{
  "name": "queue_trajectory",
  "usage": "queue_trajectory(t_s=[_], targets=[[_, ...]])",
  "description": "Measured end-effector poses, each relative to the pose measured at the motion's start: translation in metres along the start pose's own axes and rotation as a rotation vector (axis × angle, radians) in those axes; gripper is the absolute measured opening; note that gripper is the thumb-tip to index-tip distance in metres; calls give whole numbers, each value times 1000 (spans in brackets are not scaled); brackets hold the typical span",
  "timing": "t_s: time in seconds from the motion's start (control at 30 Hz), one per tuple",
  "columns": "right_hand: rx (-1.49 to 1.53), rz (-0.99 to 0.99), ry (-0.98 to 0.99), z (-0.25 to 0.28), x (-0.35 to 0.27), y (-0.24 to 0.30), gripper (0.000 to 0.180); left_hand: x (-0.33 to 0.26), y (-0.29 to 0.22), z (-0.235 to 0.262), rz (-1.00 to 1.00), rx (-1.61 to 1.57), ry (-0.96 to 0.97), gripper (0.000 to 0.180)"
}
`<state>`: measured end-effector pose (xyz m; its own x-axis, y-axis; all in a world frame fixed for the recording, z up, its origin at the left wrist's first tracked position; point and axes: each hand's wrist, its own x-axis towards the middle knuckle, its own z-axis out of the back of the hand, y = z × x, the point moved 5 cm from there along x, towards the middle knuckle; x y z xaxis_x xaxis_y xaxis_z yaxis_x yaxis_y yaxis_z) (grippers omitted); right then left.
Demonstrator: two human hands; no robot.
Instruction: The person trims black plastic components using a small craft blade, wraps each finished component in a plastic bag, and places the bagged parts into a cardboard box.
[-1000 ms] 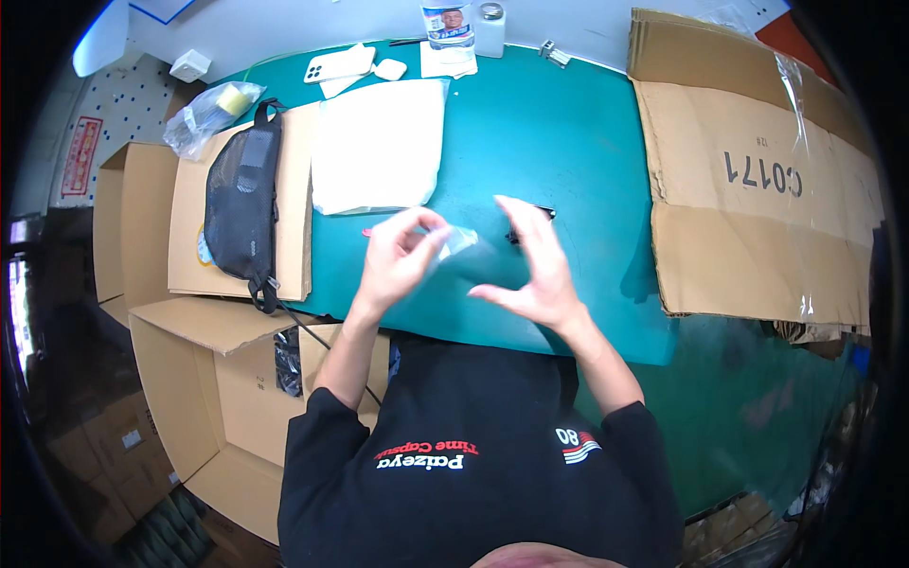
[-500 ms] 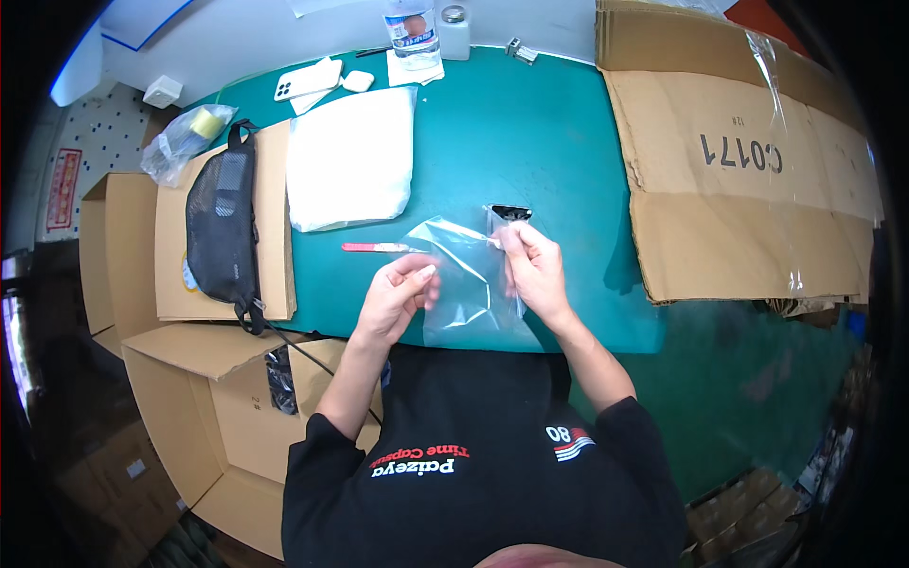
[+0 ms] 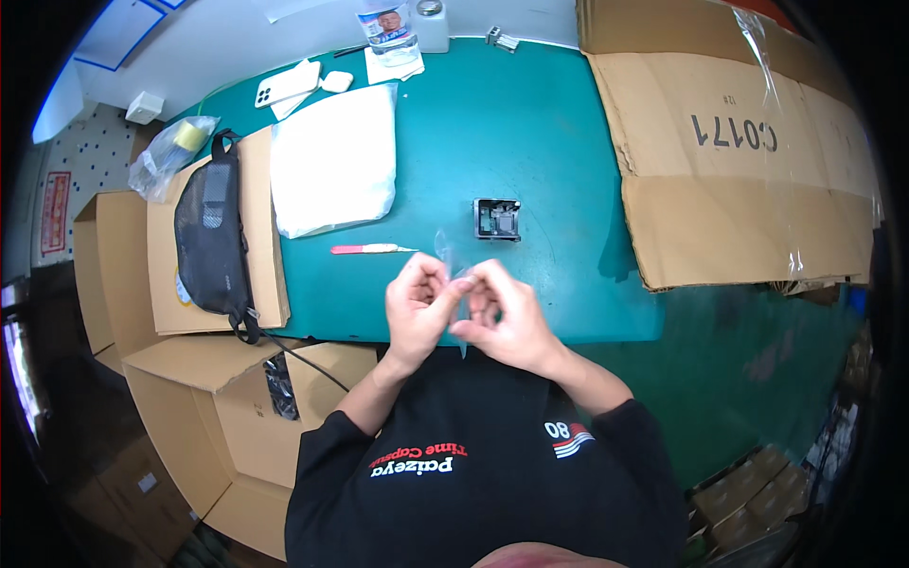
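Observation:
Close together over the table's near edge, my left hand point(image 3: 418, 308) and my right hand point(image 3: 504, 317) both pinch a clear plastic bag point(image 3: 462, 276). The bag is seen nearly edge-on as a thin strip between the fingers, and much of it is hidden by them. Beyond the hands lies a small black square plastic housing point(image 3: 497, 220), its hollow side with inner parts facing up. A slim tool with a red handle and light tip point(image 3: 367, 249) rests on the table just past my left hand.
A white plastic-wrapped packet point(image 3: 333, 161) and a black mesh pouch point(image 3: 210, 237) on cardboard lie to the left. Open cardboard boxes point(image 3: 180, 407) stand at the lower left. A large carton point(image 3: 720, 142) borders the right. A phone point(image 3: 288, 83) and bottle point(image 3: 389, 40) sit at the back.
My hands have come closer together, and the bag has turned from spread flat to edge-on. The black housing, partly covered before, is now uncovered. The whole view has shifted slightly.

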<state>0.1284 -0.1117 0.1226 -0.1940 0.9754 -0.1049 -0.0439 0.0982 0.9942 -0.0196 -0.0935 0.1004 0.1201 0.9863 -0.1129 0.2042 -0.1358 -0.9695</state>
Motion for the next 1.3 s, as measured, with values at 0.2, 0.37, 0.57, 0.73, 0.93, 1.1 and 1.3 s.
queue_trajectory(t_s=[0.2, 0.37, 0.57, 0.73, 0.93, 1.1, 1.3], targets=[[366, -224, 165, 17, 8, -34, 10, 7, 19, 8, 313, -328, 154, 30], [0, -86, -195, 42, 7, -30, 20, 4, 16, 28, 58, 272, 100, 31], [-270, -74, -148, 17, 11, -42, 25, -12, -17, -9, -293, 711, 185, 19], [-360, 91, -246, 20, 7, -37, 19, -17, 1, 8, -286, 758, -8, 33], [-335, 257, -191, -2, 3, -34, 21, -14, 20, 0, -229, 700, -55, 42], [-414, 259, -293, 13, 4, -41, 24, -11, 16, 17, -185, 798, -207, 26], [-320, 223, -319, 4, 6, -43, 30, -9, 4, -2, -464, 905, -108, 28]])
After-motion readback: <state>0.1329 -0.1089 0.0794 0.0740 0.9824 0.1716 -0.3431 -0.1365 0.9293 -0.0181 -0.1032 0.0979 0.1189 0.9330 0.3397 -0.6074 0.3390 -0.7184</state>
